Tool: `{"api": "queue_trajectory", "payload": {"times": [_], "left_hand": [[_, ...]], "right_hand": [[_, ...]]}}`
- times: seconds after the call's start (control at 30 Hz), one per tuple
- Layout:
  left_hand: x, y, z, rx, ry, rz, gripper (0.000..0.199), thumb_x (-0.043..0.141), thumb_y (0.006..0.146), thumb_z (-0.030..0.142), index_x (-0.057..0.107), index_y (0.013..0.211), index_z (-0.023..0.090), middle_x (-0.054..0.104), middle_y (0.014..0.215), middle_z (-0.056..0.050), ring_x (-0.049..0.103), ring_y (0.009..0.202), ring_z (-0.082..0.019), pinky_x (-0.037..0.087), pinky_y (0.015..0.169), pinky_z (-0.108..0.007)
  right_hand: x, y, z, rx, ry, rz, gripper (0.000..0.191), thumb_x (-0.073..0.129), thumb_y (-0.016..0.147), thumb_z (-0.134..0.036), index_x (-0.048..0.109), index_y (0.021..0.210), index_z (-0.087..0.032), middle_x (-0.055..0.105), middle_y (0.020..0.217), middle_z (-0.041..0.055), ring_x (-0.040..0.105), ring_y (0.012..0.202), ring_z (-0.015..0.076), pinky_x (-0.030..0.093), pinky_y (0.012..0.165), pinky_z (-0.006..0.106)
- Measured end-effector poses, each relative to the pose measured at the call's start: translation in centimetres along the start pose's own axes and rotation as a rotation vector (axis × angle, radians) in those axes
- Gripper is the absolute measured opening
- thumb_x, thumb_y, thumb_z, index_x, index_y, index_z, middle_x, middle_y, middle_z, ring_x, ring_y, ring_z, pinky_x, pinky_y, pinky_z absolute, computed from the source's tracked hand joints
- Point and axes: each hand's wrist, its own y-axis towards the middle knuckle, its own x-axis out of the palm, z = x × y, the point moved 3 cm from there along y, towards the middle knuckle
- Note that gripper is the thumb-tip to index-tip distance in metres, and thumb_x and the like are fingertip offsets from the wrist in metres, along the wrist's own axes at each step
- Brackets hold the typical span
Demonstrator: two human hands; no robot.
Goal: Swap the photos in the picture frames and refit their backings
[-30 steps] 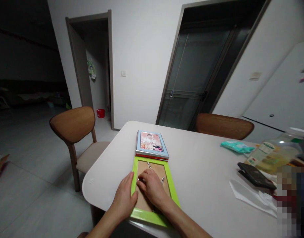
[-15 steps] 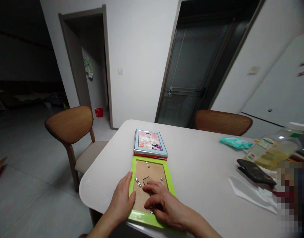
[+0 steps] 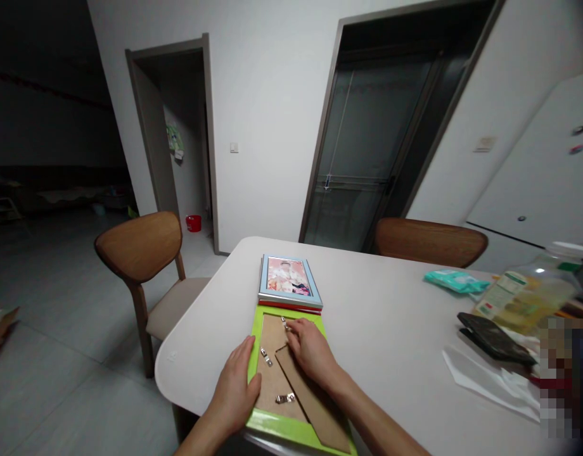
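Note:
A green picture frame (image 3: 282, 424) lies face down at the table's near edge, its brown backboard (image 3: 271, 379) and several metal clips showing. My left hand (image 3: 234, 386) rests flat along the frame's left border, fingers spread. At the top of the backboard, the fingertips of my right hand (image 3: 311, 354) are pressed together on a metal clip (image 3: 284, 322). Under my right wrist lies the brown stand flap (image 3: 315, 411). Just beyond the green frame is a stack of frames, with a blue-bordered photo frame (image 3: 289, 277) on top.
The white table (image 3: 381, 354) holds a teal packet (image 3: 455, 280), a large bottle (image 3: 529, 297), a dark wallet-like item (image 3: 495, 339) and white paper (image 3: 486, 386) on the right. Wooden chairs stand at the left (image 3: 142, 250) and the far side (image 3: 429, 242).
My right hand has moved from the lower clip up to the top one, uncovering the lower clip and more of the stand flap. My left hand stays on the frame. The view has shifted slightly.

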Motion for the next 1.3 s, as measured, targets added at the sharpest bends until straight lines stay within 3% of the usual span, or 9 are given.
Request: {"api": "queue_trajectory", "payload": {"times": [0.13, 0.3, 0.47, 0.67, 0.87, 1.0, 1.13, 1.2, 1.3], "left_hand": [[0.1, 0.0, -0.1, -0.001, 0.01, -0.011, 0.058, 0.042, 0.066, 0.012, 0.035, 0.123, 0.003, 0.041, 0.126, -0.016, 0.036, 0.117, -0.022, 0.026, 0.1, -0.037], [0.1, 0.0, -0.1, -0.011, -0.001, -0.005, 0.058, 0.042, 0.065, 0.012, 0.036, 0.123, 0.004, 0.041, 0.126, -0.015, 0.036, 0.117, -0.022, 0.025, 0.101, -0.036], [0.1, 0.0, -0.1, -0.023, -0.025, 0.013, 0.059, 0.043, 0.065, 0.013, 0.035, 0.123, 0.006, 0.041, 0.127, -0.013, 0.036, 0.117, -0.021, 0.025, 0.101, -0.035], [0.2, -0.1, -0.1, -0.041, -0.017, 0.014, 0.058, 0.043, 0.066, 0.015, 0.036, 0.123, 0.007, 0.039, 0.129, -0.013, 0.034, 0.118, -0.02, 0.024, 0.101, -0.035], [-0.3, 0.1, 0.8, -0.091, -0.101, 0.002, 0.053, 0.051, 0.067, 0.024, 0.044, 0.116, 0.007, 0.041, 0.127, -0.016, 0.035, 0.117, -0.024, 0.024, 0.1, -0.038], [-1.1, 0.5, 2.7, -0.163, -0.327, 0.039, 0.041, 0.055, 0.066, 0.029, 0.053, 0.103, 0.012, 0.045, 0.123, -0.014, 0.039, 0.114, -0.026, 0.027, 0.097, -0.039], [-2.5, 1.0, 3.6, -0.232, -0.629, 0.007, 0.033, 0.045, 0.074, 0.038, 0.052, 0.096, 0.015, 0.063, 0.094, -0.007, 0.059, 0.086, -0.022, 0.045, 0.076, -0.035], [-3.8, 0.9, 3.0, -0.269, -0.666, -0.024, 0.035, 0.042, 0.075, 0.042, 0.05, 0.096, 0.015, 0.065, 0.083, -0.005, 0.062, 0.075, -0.021, 0.048, 0.067, -0.034], [-6.1, 0.5, 1.0, -0.337, -0.682, -0.051, 0.036, 0.047, 0.072, 0.044, 0.051, 0.092, 0.014, 0.066, 0.073, -0.003, 0.063, 0.066, -0.02, 0.049, 0.062, -0.032]], "right_hand": [[1.5, 2.3, 0.9, 0.062, -0.083, 0.039, 0.024, 0.041, 0.078, -0.022, 0.062, 0.087, -0.016, 0.055, 0.085, 0.0094, 0.046, 0.084, 0.0202, 0.033, 0.073, 0.029], [1.9, 2.4, 0.6, 0.06, -0.103, 0.035, 0.024, 0.043, 0.076, -0.021, 0.062, 0.091, -0.023, 0.055, 0.089, 0.0067, 0.046, 0.085, 0.0188, 0.032, 0.072, 0.027], [-0.5, 0.0, 0.0, 0.034, -0.073, 0.017, 0.032, 0.043, 0.075, -0.028, 0.054, 0.104, -0.018, 0.055, 0.095, 0.007, 0.047, 0.089, 0.0181, 0.032, 0.077, 0.026], [-1.5, -4.9, -0.6, 0.069, -0.024, -0.18, 0.035, 0.053, 0.063, -0.032, 0.056, 0.097, -0.022, 0.053, 0.09, 0.004, 0.05, 0.082, 0.0168, 0.035, 0.07, 0.024], [-2.6, -4.2, -1.2, 0.088, 0.01, -0.142, 0.035, 0.051, 0.061, -0.023, 0.057, 0.095, -0.019, 0.055, 0.085, 0.0056, 0.052, 0.078, 0.0176, 0.037, 0.069, 0.025], [-5.1, -3.4, -3.0, 0.082, 0.012, -0.131, 0.027, 0.053, 0.061, -0.024, 0.059, 0.086, -0.019, 0.056, 0.083, 0.0057, 0.052, 0.076, 0.0178, 0.038, 0.067, 0.025], [-6.7, -3.2, -5.2, -0.007, 0.143, -0.07, 0.03, 0.054, 0.064, -0.029, 0.057, 0.093, -0.02, 0.056, 0.088, 0.0048, 0.051, 0.08, 0.0169, 0.038, 0.07, 0.025], [-6.5, -3.2, -4.7, -0.026, 0.2, -0.045, 0.035, 0.052, 0.068, -0.034, 0.054, 0.1, -0.02, 0.056, 0.093, 0.005, 0.051, 0.081, 0.0163, 0.038, 0.07, 0.026], [-5.4, -3.5, -1.3, 0.108, 0.115, -0.013, 0.038, 0.046, 0.072, -0.036, 0.052, 0.105, -0.017, 0.056, 0.094, 0.0077, 0.053, 0.079, 0.0172, 0.039, 0.071, 0.028]]}}
